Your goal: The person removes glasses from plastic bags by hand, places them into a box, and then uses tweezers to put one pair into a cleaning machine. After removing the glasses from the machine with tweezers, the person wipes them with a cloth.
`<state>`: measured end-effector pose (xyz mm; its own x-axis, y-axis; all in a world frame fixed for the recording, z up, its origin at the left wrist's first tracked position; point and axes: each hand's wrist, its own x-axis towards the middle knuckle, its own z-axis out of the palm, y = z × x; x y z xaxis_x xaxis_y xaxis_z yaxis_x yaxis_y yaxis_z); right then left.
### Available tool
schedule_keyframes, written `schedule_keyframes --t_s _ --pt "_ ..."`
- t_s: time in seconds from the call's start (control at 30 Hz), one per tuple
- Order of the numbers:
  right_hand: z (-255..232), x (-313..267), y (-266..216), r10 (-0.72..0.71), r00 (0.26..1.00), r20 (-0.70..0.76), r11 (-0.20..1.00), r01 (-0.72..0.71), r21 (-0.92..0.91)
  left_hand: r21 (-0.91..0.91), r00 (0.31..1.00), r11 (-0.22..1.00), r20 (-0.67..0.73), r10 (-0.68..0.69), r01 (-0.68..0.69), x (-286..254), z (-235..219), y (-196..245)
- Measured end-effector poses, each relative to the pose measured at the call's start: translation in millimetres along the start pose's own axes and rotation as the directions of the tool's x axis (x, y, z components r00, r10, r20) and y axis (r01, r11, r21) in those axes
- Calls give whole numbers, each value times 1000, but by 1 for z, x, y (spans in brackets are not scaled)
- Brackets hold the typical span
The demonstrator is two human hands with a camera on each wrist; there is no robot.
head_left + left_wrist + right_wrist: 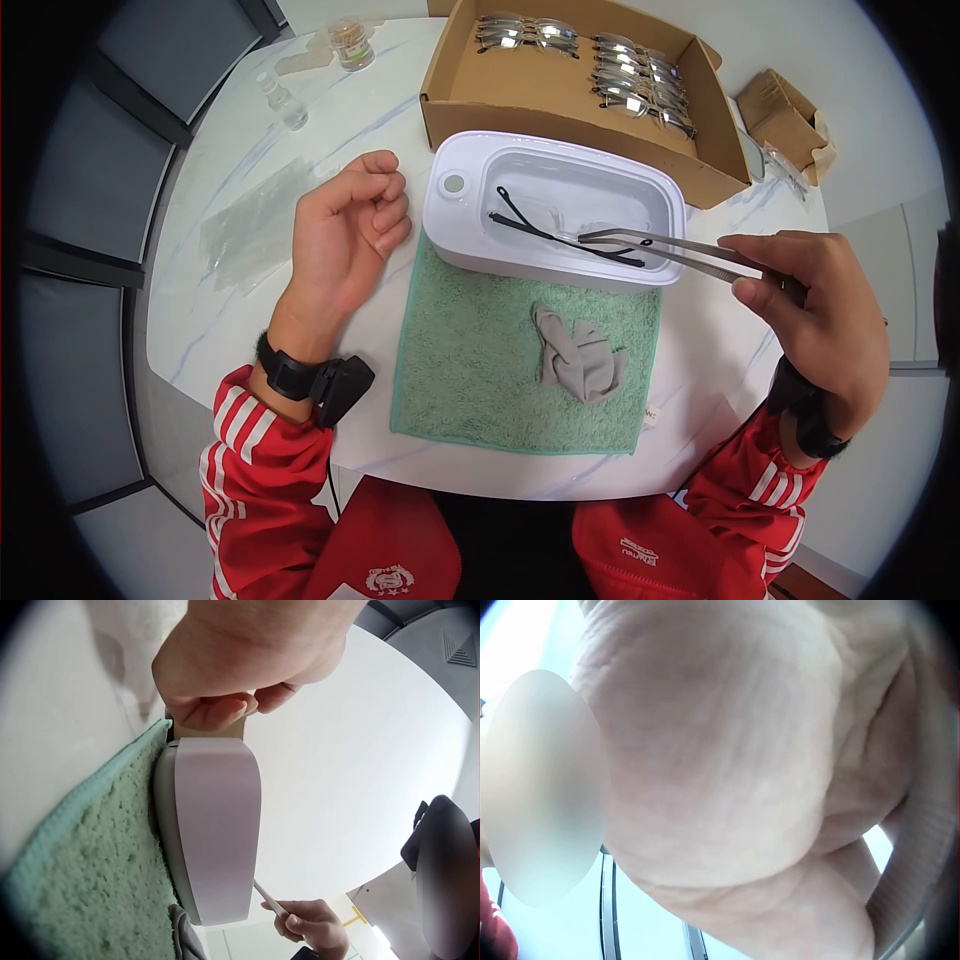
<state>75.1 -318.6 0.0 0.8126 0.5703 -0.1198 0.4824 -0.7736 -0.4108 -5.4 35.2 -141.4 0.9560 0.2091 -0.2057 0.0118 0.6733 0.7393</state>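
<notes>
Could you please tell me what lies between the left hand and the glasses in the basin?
Tabletop, then the basin's end with its grey circle, in the head view.

Right hand [720, 765]: fills the centre, creased palm in close view. Tweezers [922, 825]: ridged grey surface, along the hand's right side, partly out of frame. Blurred oval patch [544, 787]: left of the hand. Red cloth [495, 930]: lower left of the hand. Dark strips [609, 907]: below the hand, against a pale surface.
</notes>
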Motion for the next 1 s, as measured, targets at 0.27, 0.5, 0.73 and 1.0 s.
schedule_keyframes --t_s 0.27,0.5,0.73,1.0 --pt "-3 0 -7 -9 1000 14 1000 9 -23 5 1000 1000 -6 -2 2 1 -1 0" --pt "0 -2 0 -93 993 -66 994 89 -67 2 1000 1000 2 -14 14 1 -2 0" --pt "1 -4 6 2 993 -120 1000 -5 -31 50 999 998 14 -42 41 0 2 -2" --pt "0 0 14 -43 986 -162 997 33 -67 417 999 908 -31 -23 33 0 26 -9"
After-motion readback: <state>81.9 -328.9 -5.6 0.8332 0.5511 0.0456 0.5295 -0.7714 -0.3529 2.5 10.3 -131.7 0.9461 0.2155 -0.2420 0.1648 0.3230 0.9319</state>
